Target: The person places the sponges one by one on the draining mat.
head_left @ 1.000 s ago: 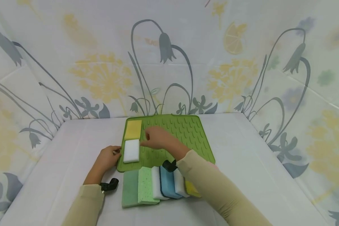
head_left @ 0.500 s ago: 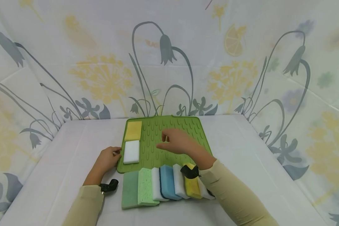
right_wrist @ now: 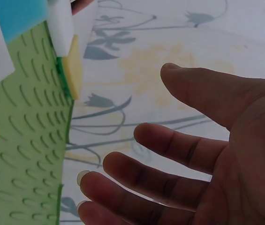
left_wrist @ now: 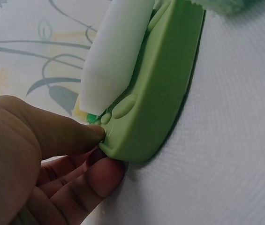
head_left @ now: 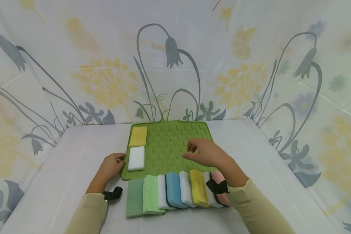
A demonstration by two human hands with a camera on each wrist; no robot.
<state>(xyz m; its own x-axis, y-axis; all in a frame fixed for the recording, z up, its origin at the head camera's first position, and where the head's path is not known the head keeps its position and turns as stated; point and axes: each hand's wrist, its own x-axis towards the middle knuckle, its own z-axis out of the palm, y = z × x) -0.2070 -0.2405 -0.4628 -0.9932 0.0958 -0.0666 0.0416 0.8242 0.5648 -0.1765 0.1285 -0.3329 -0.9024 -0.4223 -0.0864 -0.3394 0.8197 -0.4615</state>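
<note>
My left hand (head_left: 111,165) pinches the left rim of a green ridged silicone mat (head_left: 169,149); in the left wrist view the thumb (left_wrist: 92,135) lies on top and the fingers curl under the rim. Just inside that rim a white sponge (head_left: 136,158) lies on the mat, with a yellow sponge (head_left: 138,136) behind it in the far left corner. Above the mat's right part hovers my right hand (head_left: 206,152), holding nothing. The right wrist view shows its thumb (right_wrist: 193,84) and fingers spread apart and slightly bent.
Along the mat's near edge leans a row of several sponges: sage green (head_left: 135,198), speckled light green (head_left: 153,195), blue (head_left: 175,190), yellow (head_left: 199,188), pink (head_left: 217,177) and white ones between. A white cloth covers the table (head_left: 84,139); a flower-printed curtain (head_left: 210,48) hangs behind.
My right hand has moved right, away from the white sponge, across the mat, uncovering the right end of the sponge row. My left hand has stayed at the rim.
</note>
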